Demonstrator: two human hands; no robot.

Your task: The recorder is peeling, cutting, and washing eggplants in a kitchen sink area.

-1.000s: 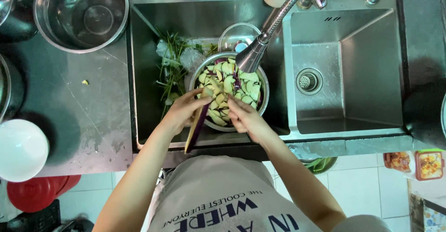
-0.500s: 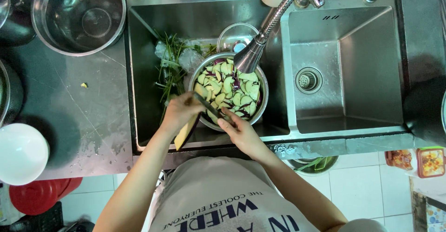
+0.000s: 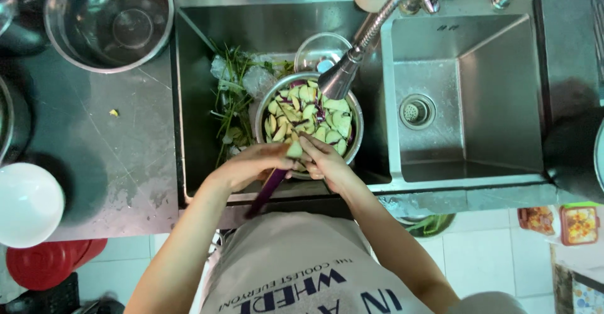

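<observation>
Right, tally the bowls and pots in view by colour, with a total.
Steel: 3, namely the big pot, the bowl of eggplant pieces in the sink and a pot cut off at the left edge.
Clear: 1, small bowl.
White: 1, bowl.
Red: 1, bowl.
Total: 6.

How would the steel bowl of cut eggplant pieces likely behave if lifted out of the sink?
The steel bowl looks heaped with eggplant pieces, so probably heavy for its size. It sits under the faucet head, so its rim may be wet and slippery. Rigid metal, unlikely to flex, though it might tip when lifted one-sided.
</observation>
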